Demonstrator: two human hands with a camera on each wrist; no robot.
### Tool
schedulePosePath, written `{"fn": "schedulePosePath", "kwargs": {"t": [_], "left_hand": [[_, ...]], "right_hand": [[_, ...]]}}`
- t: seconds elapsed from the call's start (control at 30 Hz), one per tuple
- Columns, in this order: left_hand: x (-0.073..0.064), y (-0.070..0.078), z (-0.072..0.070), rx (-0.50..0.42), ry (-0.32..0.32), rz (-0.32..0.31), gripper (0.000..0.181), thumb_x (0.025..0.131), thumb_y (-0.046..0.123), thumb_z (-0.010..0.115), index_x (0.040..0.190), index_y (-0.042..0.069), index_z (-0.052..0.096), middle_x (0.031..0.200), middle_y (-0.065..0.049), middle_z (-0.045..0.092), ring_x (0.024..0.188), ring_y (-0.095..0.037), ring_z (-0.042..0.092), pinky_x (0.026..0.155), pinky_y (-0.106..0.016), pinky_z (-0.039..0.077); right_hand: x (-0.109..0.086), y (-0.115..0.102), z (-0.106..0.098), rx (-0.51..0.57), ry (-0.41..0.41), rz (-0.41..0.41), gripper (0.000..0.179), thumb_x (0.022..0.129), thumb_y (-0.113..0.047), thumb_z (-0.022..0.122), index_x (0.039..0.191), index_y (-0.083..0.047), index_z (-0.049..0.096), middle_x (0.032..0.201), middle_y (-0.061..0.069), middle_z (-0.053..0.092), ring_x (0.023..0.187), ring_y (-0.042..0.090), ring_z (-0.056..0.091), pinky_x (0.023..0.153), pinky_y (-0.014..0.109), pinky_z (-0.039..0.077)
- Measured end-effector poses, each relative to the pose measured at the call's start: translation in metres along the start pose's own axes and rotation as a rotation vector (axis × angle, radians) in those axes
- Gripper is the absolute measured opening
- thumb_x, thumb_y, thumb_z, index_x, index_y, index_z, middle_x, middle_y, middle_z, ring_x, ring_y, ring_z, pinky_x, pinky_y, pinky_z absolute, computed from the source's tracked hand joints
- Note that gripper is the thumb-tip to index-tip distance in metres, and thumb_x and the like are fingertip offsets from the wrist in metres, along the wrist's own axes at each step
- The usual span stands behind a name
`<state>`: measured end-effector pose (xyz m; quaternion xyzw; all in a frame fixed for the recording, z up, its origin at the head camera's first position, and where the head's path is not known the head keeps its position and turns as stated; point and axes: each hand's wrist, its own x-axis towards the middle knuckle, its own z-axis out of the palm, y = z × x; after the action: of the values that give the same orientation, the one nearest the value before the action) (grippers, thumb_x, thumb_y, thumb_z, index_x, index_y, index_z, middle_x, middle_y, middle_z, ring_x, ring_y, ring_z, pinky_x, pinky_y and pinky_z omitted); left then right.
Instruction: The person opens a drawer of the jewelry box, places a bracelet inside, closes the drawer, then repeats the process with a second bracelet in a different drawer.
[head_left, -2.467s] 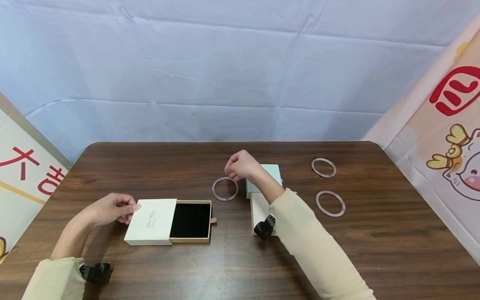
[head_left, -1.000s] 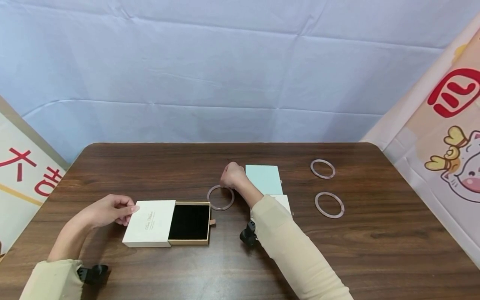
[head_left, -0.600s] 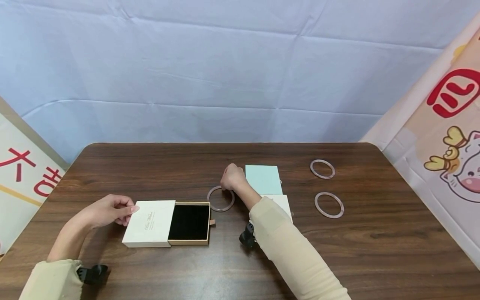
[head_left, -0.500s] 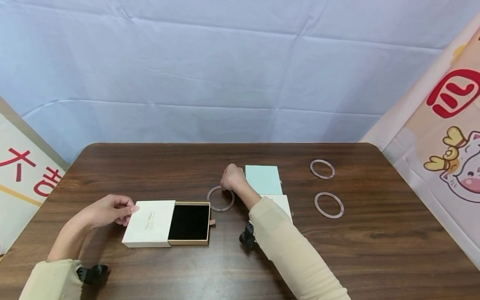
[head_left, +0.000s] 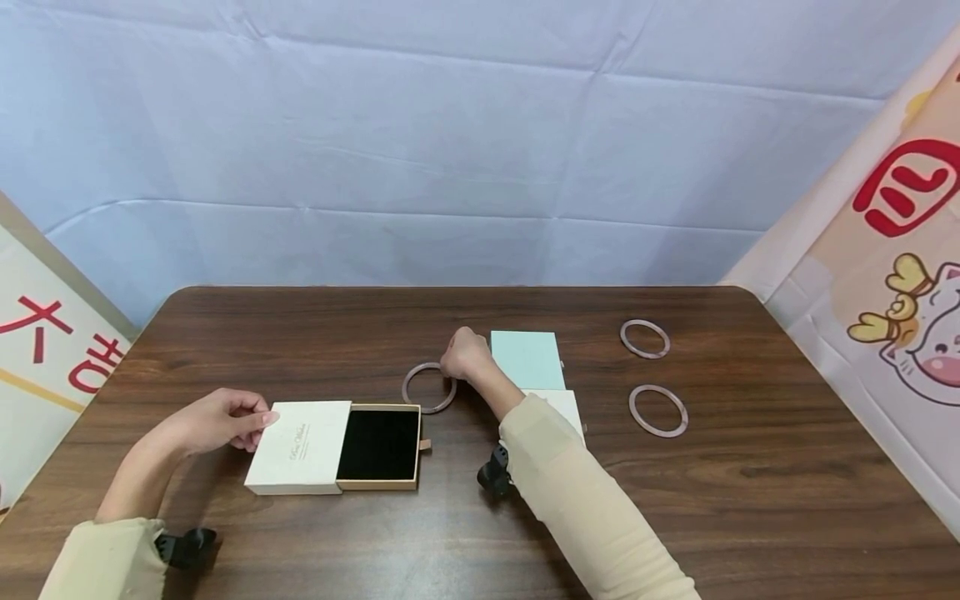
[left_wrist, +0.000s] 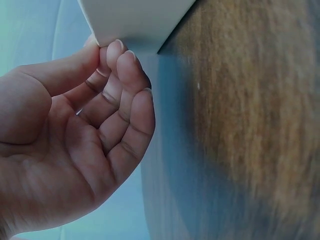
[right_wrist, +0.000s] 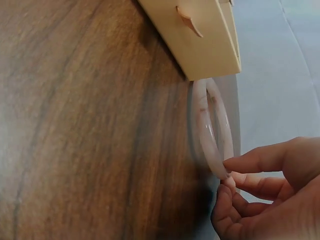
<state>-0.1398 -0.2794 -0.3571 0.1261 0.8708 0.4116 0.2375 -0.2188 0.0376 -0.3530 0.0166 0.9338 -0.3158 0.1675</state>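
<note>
My left hand [head_left: 217,422] pinches the left edge of a white box sleeve [head_left: 300,446] between thumb and fingertips; the left wrist view shows the fingers [left_wrist: 132,115] at its corner. Out of the sleeve's right side slides a tan drawer with a black lining [head_left: 381,443] and a small ribbon tab [head_left: 426,445]. With thumb and fingers, my right hand [head_left: 467,354] pinches the right side of a pale pinkish bangle [head_left: 405,392]. In the right wrist view the bangle [right_wrist: 202,120] tilts up from the table, its far end close to the drawer's corner.
A mint-green box [head_left: 527,358] lies behind a white box [head_left: 561,407], which the right sleeve partly covers. Farther right, one bangle [head_left: 624,332] lies near the back and another bangle [head_left: 633,406] in front of it. A pale cloth [head_left: 465,142] hangs behind the table [head_left: 750,500].
My right hand came down to the bangle's edge and took hold of it. The bangle has since shifted left and back, rising a little. My left hand and the open box stay put.
</note>
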Motion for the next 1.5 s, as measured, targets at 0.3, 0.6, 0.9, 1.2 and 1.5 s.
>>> {"fn": "schedulePosePath", "kwargs": {"t": [0.3,0.6,0.9,1.2,1.5], "left_hand": [[0.001,-0.001,0.0,-0.01,0.0,0.005,0.024,0.093,0.02,0.054,0.08,-0.001,0.055,0.068,-0.005,0.054,0.064,-0.016,0.054,0.059,-0.029,0.049],[0.0,-0.002,0.0,-0.015,0.002,0.003,0.024,0.093,0.019,0.055,0.081,-0.002,0.055,0.068,-0.005,0.054,0.064,-0.015,0.054,0.059,-0.029,0.049],[0.0,-0.002,-0.001,-0.012,0.002,0.011,0.025,0.093,0.019,0.054,0.08,-0.002,0.055,0.068,-0.005,0.054,0.064,-0.016,0.054,0.059,-0.029,0.049],[0.001,-0.004,0.0,-0.021,-0.002,0.003,0.023,0.093,0.017,0.054,0.082,-0.002,0.055,0.069,-0.005,0.054,0.064,-0.016,0.054,0.059,-0.029,0.049],[0.0,-0.002,0.0,-0.022,-0.001,0.002,0.024,0.093,0.019,0.054,0.081,-0.002,0.055,0.068,-0.005,0.054,0.064,-0.016,0.053,0.058,-0.029,0.049]], "right_hand": [[-0.005,-0.008,-0.009,0.108,-0.032,0.018,0.042,0.078,0.0,0.06,0.045,-0.013,0.037,0.041,-0.001,0.032,0.039,0.012,0.028,0.041,0.025,0.027],[-0.011,-0.013,-0.016,0.219,-0.051,0.012,0.03,0.074,0.003,0.062,0.049,-0.008,0.048,0.045,0.003,0.044,0.039,0.012,0.037,0.039,0.023,0.032],[-0.022,-0.021,-0.024,0.295,-0.098,-0.055,0.011,0.08,0.0,0.059,0.074,0.007,0.066,0.05,0.006,0.053,0.042,0.013,0.045,0.043,0.023,0.038],[-0.035,-0.033,-0.038,0.318,-0.081,-0.132,0.008,0.078,0.002,0.062,0.074,0.004,0.068,0.056,0.007,0.058,0.049,0.016,0.054,0.057,0.031,0.052],[-0.046,-0.038,-0.047,0.358,-0.123,-0.202,0.009,0.078,0.006,0.058,0.072,0.002,0.064,0.065,0.012,0.063,0.049,0.014,0.055,0.053,0.027,0.051]]}}
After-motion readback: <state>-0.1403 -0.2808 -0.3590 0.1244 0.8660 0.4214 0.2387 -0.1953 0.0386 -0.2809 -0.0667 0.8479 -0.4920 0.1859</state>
